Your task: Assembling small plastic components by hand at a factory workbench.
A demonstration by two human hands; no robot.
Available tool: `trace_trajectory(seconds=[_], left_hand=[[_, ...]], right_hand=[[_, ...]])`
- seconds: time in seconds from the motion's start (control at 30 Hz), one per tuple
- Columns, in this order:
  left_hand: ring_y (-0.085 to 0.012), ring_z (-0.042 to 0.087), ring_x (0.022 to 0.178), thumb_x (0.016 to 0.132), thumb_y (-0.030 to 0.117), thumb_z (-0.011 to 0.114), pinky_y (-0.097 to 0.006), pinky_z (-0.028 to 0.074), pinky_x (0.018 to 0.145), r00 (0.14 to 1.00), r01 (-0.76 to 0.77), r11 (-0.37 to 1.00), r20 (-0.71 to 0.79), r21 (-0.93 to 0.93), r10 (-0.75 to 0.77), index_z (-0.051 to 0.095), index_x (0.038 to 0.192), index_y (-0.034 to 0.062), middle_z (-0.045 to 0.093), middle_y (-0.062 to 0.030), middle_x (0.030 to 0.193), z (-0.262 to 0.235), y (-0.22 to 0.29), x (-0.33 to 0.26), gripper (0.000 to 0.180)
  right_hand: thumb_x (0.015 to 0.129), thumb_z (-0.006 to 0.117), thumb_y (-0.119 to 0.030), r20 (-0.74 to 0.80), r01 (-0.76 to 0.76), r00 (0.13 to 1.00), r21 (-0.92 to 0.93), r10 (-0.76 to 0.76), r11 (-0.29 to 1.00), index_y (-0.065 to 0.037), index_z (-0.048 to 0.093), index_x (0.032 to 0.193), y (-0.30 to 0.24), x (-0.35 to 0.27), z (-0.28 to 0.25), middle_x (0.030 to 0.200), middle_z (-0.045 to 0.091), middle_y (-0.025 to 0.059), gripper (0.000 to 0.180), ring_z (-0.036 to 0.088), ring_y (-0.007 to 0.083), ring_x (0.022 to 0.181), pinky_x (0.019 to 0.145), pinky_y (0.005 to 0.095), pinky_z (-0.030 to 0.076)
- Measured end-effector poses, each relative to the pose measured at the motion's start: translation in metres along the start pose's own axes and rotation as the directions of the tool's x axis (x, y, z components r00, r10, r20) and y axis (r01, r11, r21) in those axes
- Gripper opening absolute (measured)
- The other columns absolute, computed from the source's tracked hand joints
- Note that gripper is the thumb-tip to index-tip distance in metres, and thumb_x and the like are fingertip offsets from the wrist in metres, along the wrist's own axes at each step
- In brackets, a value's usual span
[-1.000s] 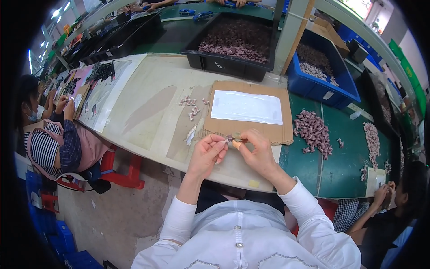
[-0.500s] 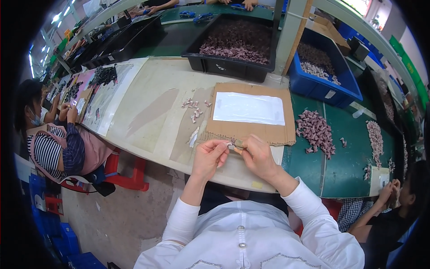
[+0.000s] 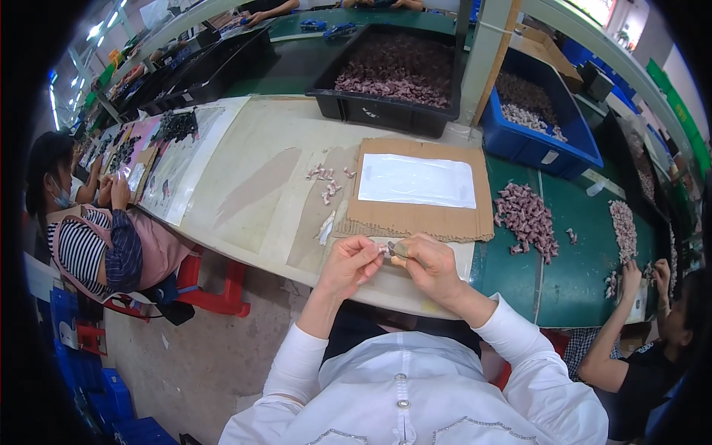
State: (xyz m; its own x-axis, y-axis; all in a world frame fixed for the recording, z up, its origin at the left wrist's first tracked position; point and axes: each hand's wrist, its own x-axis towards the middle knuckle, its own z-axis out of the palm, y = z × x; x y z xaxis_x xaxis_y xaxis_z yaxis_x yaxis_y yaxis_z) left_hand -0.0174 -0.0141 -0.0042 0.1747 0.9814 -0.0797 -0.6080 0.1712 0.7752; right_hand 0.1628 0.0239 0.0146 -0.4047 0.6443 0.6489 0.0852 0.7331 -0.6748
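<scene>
My left hand [image 3: 345, 268] pinches a small part [image 3: 384, 251], likely light, stiff, best end-held; right hand's [image 3: 434, 268] grip, I can't tell.

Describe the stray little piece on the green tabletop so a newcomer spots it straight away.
Start at the blue bin and look below it to the green tabletop. A heap of mauve pieces sits there, with the stray piece just right of it. Unlike its neighbours, it lies alone, touching no other.

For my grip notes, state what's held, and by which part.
Left hand: small pinkish piece, by its left end. Right hand: its hold cannot be told.
</scene>
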Motion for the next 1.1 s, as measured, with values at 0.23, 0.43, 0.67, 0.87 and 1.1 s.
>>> trace_trajectory(seconds=[0.23,0.43,0.67,0.87,1.1], left_hand=[[-0.0068,0.045,0.048,0.089,0.012,0.059,-0.017,0.031,0.039,0.999,-0.003,0.999,0.049,0.046,0.001,0.059,0.081,0.0001,0.058,-0.0096,0.071,0.004,0.005,-0.001,0.014],[-0.0063,0.051,0.052,0.090,0.010,0.057,-0.018,0.036,0.041,0.999,0.007,0.991,-0.038,0.135,-0.002,0.063,0.086,0.0001,0.062,-0.0064,0.072,0.007,-0.005,-0.002,0.012],[-0.0042,0.049,0.050,0.091,0.018,0.058,-0.018,0.038,0.042,0.888,-0.175,0.904,-0.334,0.391,0.316,0.066,0.093,0.0022,0.059,-0.0006,0.066,0.000,-0.004,-0.004,0.018],[-0.0063,0.046,0.052,0.086,0.014,0.062,-0.021,0.037,0.049,0.720,-0.136,0.577,-0.320,0.805,0.616,0.064,0.100,-0.0024,0.052,0.0024,0.059,-0.062,0.062,0.029,0.021],[-0.0142,0.056,0.060,0.076,0.004,0.066,-0.027,0.045,0.058,0.863,-0.003,0.112,-0.054,0.994,0.502,0.066,0.089,-0.0046,0.062,-0.0090,0.066,-0.069,0.073,0.057,0.015]], right_hand=[[0.062,0.058,0.013,-0.014,0.027,1.000,-0.046,-0.028,0.999,0.000,0.057,0.080,-0.006,-0.002,0.002,0.076,0.061,0.0126,0.023,0.058,0.0257,0.064,0.056,0.0323,0.046],[0.067,0.061,0.010,-0.050,-0.072,0.997,-0.098,0.067,0.993,-0.001,0.056,0.080,-0.010,-0.015,-0.001,0.074,0.059,0.0120,0.018,0.058,0.0261,0.065,0.056,0.0316,0.045],[0.077,0.062,0.002,-0.497,-0.433,0.799,-0.087,0.338,0.897,0.001,0.056,0.085,-0.014,-0.049,-0.073,0.080,0.061,0.0082,0.011,0.058,0.0147,0.069,0.060,0.0260,0.046],[0.081,0.062,-0.006,-0.842,-0.741,0.505,-0.313,0.187,0.593,0.001,0.059,0.092,0.018,-0.123,-0.211,0.076,0.063,0.0092,0.013,0.059,0.0172,0.066,0.061,0.0287,0.047],[0.082,0.062,-0.016,-0.851,-0.859,0.501,-0.467,0.158,0.212,-0.002,0.060,0.090,0.029,-0.137,-0.255,0.078,0.063,0.0127,0.016,0.061,0.0298,0.070,0.063,0.0385,0.047]])
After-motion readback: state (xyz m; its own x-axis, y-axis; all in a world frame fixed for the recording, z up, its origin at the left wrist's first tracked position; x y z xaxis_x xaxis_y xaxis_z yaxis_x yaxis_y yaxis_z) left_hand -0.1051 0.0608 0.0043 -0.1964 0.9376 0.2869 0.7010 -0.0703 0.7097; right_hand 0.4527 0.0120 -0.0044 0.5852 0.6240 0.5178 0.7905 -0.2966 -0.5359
